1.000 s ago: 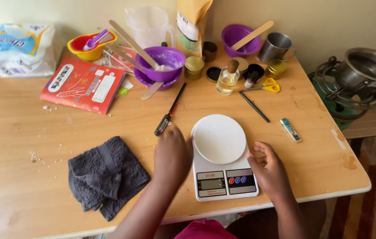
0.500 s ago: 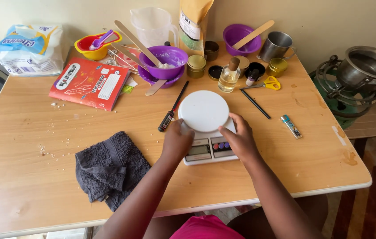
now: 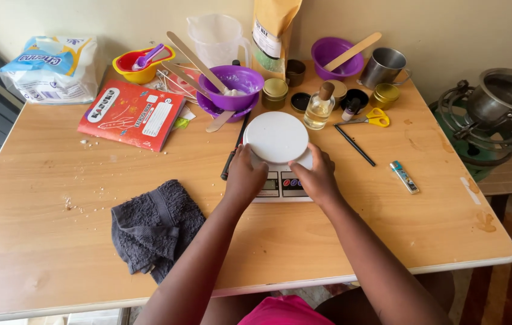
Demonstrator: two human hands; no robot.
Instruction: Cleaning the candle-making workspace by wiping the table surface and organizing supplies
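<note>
A white kitchen scale [image 3: 276,139] with a round platform sits in the middle of the wooden table [image 3: 57,241]. My left hand [image 3: 244,176] grips its left side and my right hand [image 3: 316,176] grips its right side, partly covering the display. A black-handled tool [image 3: 232,153] lies just left of the scale. A small glass bottle [image 3: 318,107] of clear liquid with a cork stands just beyond it.
A grey cloth [image 3: 153,225] lies front left. A red booklet [image 3: 131,113], purple bowls [image 3: 235,84], a yellow bowl [image 3: 141,63], a clear jug [image 3: 217,37], a metal cup [image 3: 384,67], yellow scissors [image 3: 371,118], small tins and a lighter [image 3: 404,177] crowd the far side. A stove with pot [image 3: 497,114] stands right.
Both hands took hold of the scale's sides and pushed it away from the near table edge toward the table's middle, close to the bottle and purple bowl.
</note>
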